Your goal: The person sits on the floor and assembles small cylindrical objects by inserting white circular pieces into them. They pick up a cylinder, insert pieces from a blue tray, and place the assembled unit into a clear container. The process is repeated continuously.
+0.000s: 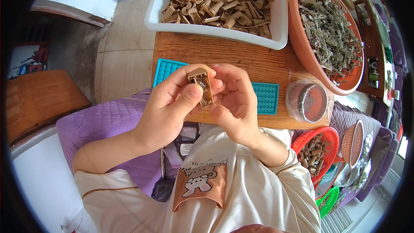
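- Left hand (170,108): raised above the near edge of the wooden desk (267,62); its grip is clenched on a small tan plastic housing (201,85), with the thumb pressed along the part's lower left side and the fingers curled behind it.
- Small tan plastic housing: rectangular and open-faced, held nearly upright with a slight tilt; a small metal coil spring (200,85) sits in its upper cavity. The part lies between both hands, over the front of the desk.
- Right hand (237,103): its grip is also closed on the housing, fingertips touching the part's right side and top, palm turned toward the left hand.
- Teal silicone mat with a grid of small cells (263,97): flat on the desk, beneath and behind the hands, showing to either side of them.
- White rectangular plastic tray (282,21): at the far edge of the desk, heaped with tan plastic parts of similar colour.
- Terracotta-coloured round basin (302,47): right of the tray, filled with thin grey metal pieces.
- Round container covered in clear plastic film (308,101): on the right end of the desk, just beside the basin.
- Red perforated plastic basket (327,136): below the desk at right, holding more tan parts.
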The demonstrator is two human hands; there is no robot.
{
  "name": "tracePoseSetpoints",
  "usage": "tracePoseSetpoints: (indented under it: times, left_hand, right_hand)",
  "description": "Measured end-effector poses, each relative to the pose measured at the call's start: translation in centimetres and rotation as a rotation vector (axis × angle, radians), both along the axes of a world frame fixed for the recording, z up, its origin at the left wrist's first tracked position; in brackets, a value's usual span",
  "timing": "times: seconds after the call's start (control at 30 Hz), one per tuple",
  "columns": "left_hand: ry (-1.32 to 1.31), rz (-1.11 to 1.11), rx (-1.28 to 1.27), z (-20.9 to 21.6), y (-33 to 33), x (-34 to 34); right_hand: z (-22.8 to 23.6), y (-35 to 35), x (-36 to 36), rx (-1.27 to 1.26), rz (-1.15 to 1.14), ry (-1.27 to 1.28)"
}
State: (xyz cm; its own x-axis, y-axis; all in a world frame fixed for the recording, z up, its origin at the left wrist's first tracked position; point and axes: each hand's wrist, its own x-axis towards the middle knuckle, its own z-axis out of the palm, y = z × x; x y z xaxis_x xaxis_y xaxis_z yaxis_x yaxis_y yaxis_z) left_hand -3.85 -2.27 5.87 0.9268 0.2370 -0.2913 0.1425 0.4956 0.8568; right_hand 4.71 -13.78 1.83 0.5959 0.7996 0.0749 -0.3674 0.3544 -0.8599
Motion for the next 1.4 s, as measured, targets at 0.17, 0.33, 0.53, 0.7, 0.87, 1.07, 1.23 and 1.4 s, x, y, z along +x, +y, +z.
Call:
tracePoseSetpoints:
  times: [0.17, 0.33, 0.53, 0.7, 0.87, 1.07, 1.23, 1.4]
  left_hand:
    - [0.023, -0.028, 0.159, 0.0, -0.3, -0.2]
    - [0.057, 0.017, 0.319, -0.4, -0.9, -0.3]
    - [0.024, 0.042, 0.2, -0.1, -1.0, -0.1]
    - [0.044, -0.021, 0.289, 0.0, -0.6, 0.1]
    - [0.063, -0.084, 0.311, -0.4, -0.7, 0.0]
    - [0.294, -0.089, -0.021, -0.7, -0.4, 0.3]
    - [0.422, -0.209, -0.123, -0.7, -1.0, 0.2]
    - [0.417, -0.298, -0.126, -1.0, -1.3, 0.1]
  right_hand:
    - [-0.5, 0.4, -0.3, -0.13, -0.085, -0.118]
    - [-1.5, 1.3, -0.9, -0.256, -0.245, -0.45]
    - [-1.0, 0.8, 0.4, -0.075, -0.019, -0.064]
    - [-0.4, 0.7, 0.4, -0.066, 0.052, 0.056]
    - [-1.8, -0.3, -0.6, -0.021, 0.031, 0.071]
    - [-3.1, -3.5, 4.1, -0.561, 0.015, -0.321]
    - [-6.5, -8.7, 6.6, -0.928, -0.024, -0.802]
    - [-8.6, -10.8, 4.5, -0.998, 0.032, -1.022]
